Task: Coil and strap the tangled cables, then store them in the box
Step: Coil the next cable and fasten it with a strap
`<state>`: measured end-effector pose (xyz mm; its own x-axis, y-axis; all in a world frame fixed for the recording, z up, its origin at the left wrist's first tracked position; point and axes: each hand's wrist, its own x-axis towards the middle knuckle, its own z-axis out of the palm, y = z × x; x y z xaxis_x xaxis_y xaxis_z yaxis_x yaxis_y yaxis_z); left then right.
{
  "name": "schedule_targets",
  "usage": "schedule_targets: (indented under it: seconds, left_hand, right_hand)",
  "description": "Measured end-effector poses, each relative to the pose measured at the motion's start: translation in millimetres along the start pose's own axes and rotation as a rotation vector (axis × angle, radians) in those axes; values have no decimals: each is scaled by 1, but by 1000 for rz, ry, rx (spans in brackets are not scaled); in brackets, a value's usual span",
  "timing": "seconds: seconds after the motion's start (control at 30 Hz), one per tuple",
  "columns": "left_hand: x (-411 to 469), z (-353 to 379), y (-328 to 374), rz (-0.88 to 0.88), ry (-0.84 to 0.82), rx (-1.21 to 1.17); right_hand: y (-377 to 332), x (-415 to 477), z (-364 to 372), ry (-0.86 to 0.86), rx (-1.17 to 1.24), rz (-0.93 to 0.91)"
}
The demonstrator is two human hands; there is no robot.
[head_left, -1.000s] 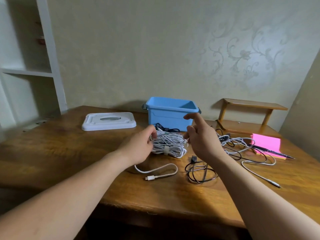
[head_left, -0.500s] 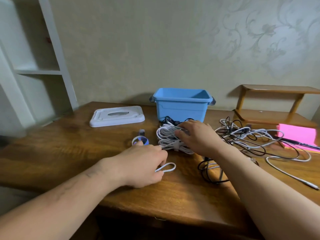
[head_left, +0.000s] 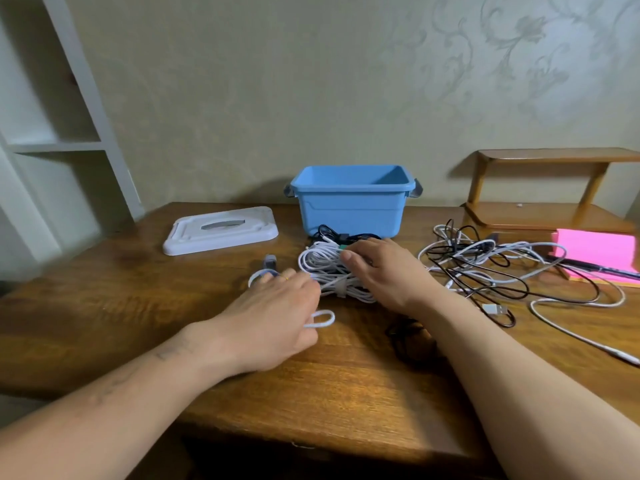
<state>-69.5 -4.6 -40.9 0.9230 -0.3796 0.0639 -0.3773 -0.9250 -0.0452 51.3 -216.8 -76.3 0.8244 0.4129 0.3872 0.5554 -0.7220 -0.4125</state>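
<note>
A coiled white cable (head_left: 323, 268) with a strap (head_left: 341, 289) round it lies on the wooden table (head_left: 104, 306), in front of the open blue box (head_left: 349, 209). My right hand (head_left: 381, 271) rests on top of the coil, fingers spread over it. My left hand (head_left: 273, 317) lies palm down over the coil's loose tail, of which one loop (head_left: 322, 318) shows. Its fingertips reach a small white-and-blue strap roll (head_left: 259, 275). A tangle of black and white cables (head_left: 485, 268) spreads to the right.
The box's white lid (head_left: 221, 230) lies at the back left. A small black cable bundle (head_left: 405, 341) sits under my right forearm. A pink notepad (head_left: 595, 251) with a pen, a wooden riser shelf (head_left: 554, 209) and white shelving (head_left: 52, 143) ring the table.
My left hand left the coil and came down over the loose tail, toward the strap roll. My right hand dropped onto the coil. The view shifted left.
</note>
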Motion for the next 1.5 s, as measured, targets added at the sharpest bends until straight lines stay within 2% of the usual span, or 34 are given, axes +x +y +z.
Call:
schedule_targets:
  seconds: [0.03, 0.1, 0.23, 0.37, 0.5, 0.6, 0.73, 0.8, 0.87, 1.0, 1.1, 1.17, 1.23, 1.3, 1.43, 1.5]
  left_hand:
    - [1, 2, 0, -31, 82, 29]
    - [2, 7, -2, -124, 133, 31]
    - [3, 12, -5, -230, 53, 18]
    - [6, 7, -7, -259, -49, -2]
    - [4, 0, -10, -307, 98, -93]
    - [15, 3, -14, -427, 272, -513]
    - [44, 4, -2, -609, 456, -1412]
    - [52, -5, 10, -605, 503, -1690]
    - [60, -13, 20, -516, 491, -1819]
    - [76, -17, 35, -407, 529, -1855]
    - [91, -15, 42, -471, 572, -1940]
    - [100, -13, 41, -540, 652, -2041]
    - [106, -10, 39, -576, 705, -2106]
    - [109, -6, 36, -586, 720, -2138]
    - [114, -5, 39, -568, 713, -2149]
    - [113, -6, 41, -535, 749, -2006]
  right_hand:
    - [0, 0, 0, -1, 3, 3]
    - [0, -1, 0, -6, 13, 5]
    - [1, -2, 0, -14, 37, -1]
    - [2, -3, 0, 6, 57, -3]
    - [5, -1, 2, 28, 68, -29]
    - [5, -2, 3, 31, 78, -35]
    - [2, -4, 2, 62, 103, -17]
    - [1, -4, 2, 80, 110, -14]
    - [1, -5, 3, 96, 101, -13]
    - [1, -2, 6, 133, 118, -2]
    - [0, -2, 7, 126, 113, -2]
    - [-1, -4, 4, 138, 224, 39]
    - [-2, -7, -5, 169, 440, 120]
    - [-5, -10, -12, 177, 509, 135]
    - [-10, -11, -11, 221, 227, 35]
    - [-7, -8, -9, 261, 194, 27]
